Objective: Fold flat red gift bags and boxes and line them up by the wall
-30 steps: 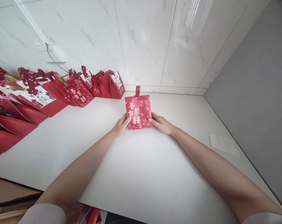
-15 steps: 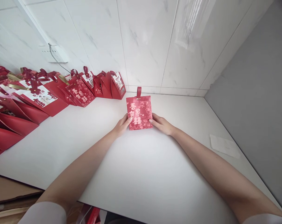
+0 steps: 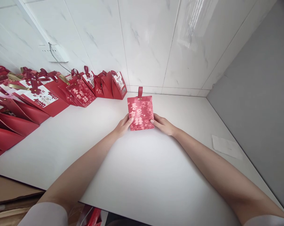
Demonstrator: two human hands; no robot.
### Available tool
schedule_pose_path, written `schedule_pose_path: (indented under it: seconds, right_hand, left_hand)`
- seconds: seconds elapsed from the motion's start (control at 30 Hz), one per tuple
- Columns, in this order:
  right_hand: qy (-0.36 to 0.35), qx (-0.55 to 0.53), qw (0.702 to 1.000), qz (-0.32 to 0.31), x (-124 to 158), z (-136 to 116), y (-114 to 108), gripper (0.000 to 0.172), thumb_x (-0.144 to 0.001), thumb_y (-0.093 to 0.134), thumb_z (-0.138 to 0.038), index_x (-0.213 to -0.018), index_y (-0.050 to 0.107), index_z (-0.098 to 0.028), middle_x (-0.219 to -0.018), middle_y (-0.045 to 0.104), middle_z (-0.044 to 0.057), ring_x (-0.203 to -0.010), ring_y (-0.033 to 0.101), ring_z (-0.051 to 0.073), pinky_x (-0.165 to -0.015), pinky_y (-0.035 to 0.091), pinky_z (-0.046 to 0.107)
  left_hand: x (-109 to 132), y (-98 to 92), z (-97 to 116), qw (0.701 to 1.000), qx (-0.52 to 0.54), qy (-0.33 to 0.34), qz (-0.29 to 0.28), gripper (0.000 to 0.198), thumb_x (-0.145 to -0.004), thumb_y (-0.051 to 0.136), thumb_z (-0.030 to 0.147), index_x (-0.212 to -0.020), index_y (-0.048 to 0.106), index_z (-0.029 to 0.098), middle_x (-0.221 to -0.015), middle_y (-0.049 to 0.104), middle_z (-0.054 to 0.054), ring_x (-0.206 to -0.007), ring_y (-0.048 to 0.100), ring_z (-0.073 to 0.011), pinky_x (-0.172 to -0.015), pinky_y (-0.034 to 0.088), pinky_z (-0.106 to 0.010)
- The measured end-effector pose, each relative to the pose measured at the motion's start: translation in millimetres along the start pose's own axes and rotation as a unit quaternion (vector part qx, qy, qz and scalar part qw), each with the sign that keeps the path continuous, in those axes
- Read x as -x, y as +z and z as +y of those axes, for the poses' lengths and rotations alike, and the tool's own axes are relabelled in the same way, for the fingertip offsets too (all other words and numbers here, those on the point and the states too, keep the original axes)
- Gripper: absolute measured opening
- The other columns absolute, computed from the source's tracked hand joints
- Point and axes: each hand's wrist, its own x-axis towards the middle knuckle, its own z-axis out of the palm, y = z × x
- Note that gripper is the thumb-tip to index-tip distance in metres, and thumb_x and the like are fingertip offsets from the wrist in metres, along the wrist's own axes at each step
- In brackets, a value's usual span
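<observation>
A red gift box (image 3: 142,110) with pink characters, a flower pattern and a dark red strap loop on top is held upright above the white table (image 3: 142,175). My left hand (image 3: 124,125) grips its left edge, the thumb on the front face. On the opposite edge my right hand (image 3: 164,124) holds it the same way, thumb on the front. The other fingers of both hands are mostly hidden behind the box.
Several red gift boxes (image 3: 44,99) with strap loops crowd the table's left and back left. A tiled wall (image 3: 146,44) rises behind. A white sheet (image 3: 226,147) lies at right, near the grey wall (image 3: 257,94). Cardboard (image 3: 10,190) shows at bottom left.
</observation>
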Motion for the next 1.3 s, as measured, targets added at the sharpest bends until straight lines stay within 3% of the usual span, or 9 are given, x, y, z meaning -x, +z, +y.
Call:
schedule_pose_path:
  seconds: [1.3]
  right_hand:
    - [0.006,0.004,1.0,-0.001,-0.9,6.2,-0.1,0.058,-0.097,0.044,-0.058,-0.146,0.042,-0.026,-0.143,0.056,0.006,-0.125,0.058,0.027,-0.111,0.042,0.048]
  left_hand:
    - [0.0,-1.8,-4.8,1.0,-0.008,0.007,-0.005,0.057,-0.095,0.046,0.055,-0.141,0.045,0.021,-0.144,0.053,-0.008,-0.132,0.05,-0.0276,-0.11,0.04,-0.04]
